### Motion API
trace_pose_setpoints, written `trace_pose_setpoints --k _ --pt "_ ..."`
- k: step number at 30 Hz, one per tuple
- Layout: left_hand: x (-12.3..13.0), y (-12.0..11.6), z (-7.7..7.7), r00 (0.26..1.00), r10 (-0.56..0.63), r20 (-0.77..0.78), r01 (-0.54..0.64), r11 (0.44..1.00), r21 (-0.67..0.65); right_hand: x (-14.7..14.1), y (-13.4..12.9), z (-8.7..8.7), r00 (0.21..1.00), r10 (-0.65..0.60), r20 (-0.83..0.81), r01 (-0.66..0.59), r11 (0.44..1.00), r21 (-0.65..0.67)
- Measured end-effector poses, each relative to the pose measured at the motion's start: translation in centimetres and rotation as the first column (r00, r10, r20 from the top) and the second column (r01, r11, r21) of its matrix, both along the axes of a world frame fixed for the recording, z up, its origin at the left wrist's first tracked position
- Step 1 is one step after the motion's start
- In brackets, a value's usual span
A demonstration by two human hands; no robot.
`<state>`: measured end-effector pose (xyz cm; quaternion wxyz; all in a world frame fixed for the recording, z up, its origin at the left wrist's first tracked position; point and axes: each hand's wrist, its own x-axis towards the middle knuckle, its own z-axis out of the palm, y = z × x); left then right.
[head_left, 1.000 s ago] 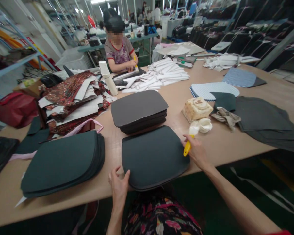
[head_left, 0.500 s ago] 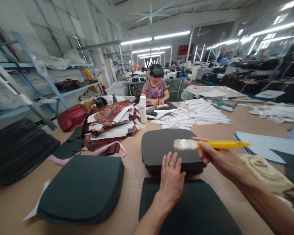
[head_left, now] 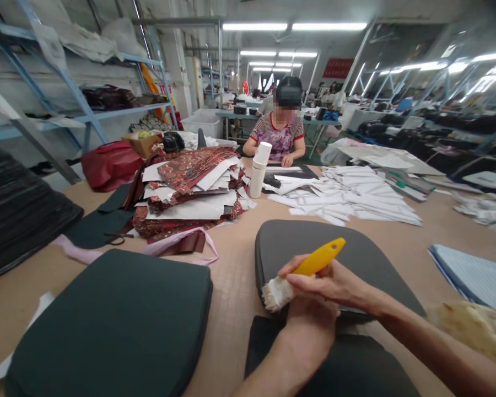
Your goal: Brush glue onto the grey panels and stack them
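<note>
In my right hand (head_left: 320, 278) is a brush with a yellow handle (head_left: 320, 257); its pale bristles (head_left: 276, 293) touch the front left edge of a stack of dark grey rounded panels (head_left: 314, 234). My left hand (head_left: 312, 320) is at the stack's front edge, below my right hand, its fingers mostly hidden. A dark green-black panel (head_left: 367, 366) lies nearest me, partly under my left forearm. Another stack of dark green panels (head_left: 111, 320) sits at the left.
A patterned fabric pile (head_left: 198, 171), a white bottle (head_left: 257, 179) and white strips (head_left: 355, 193) lie further back. A person (head_left: 279, 129) sits across the table. A yellowish glue-stained container (head_left: 475, 328) and blue-white sheets (head_left: 475, 273) are at right.
The view has shifted. My right hand has brought the brush down and left, from above the panels to their front left edge. My left hand's fingers have moved out of sight.
</note>
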<state>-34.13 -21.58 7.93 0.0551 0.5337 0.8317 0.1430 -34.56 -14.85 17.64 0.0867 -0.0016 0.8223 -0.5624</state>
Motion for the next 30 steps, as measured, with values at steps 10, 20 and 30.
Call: trace_pose_setpoints --k 10,20,30 --pt "-0.9 -1.9 1.9 0.999 -0.023 0.038 0.017 0.987 0.158 -6.2 2.7 -0.6 0.963 -0.221 -0.152 0.217 0.975 -0.044" --pt "-1.1 -1.4 2.1 1.0 -0.006 0.014 0.004 0.986 0.167 -10.7 3.1 -2.5 0.974 -0.178 -0.141 0.178 0.984 -0.009" --pt "-1.1 -0.5 -0.6 0.963 0.118 -0.24 -0.019 0.926 0.378 -12.2 8.4 -1.8 0.873 -0.383 -0.301 0.396 0.918 -0.019"
